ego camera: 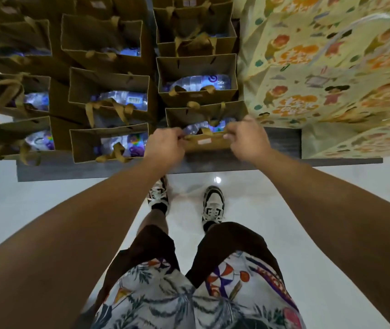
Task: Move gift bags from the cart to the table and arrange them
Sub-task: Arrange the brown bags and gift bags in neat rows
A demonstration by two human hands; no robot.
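Note:
A brown paper gift bag (pixel 209 144) with gold ribbon handles stands at the near edge of the dark grey table (pixel 281 148). A water bottle shows inside it. My left hand (pixel 165 144) pinches the bag's near rim at its left corner. My right hand (pixel 246 136) pinches the same rim at its right corner. Several more brown gift bags stand in rows behind and to the left, such as one (pixel 198 79) directly behind and one (pixel 108 143) to the left, each with a bottle inside.
Large cream bags (pixel 331 79) with colourful cartoon prints fill the table's right side, close to the held bag. The table's front edge (pixel 189 166) runs across the view. White glossy floor and my feet lie below. No cart is in view.

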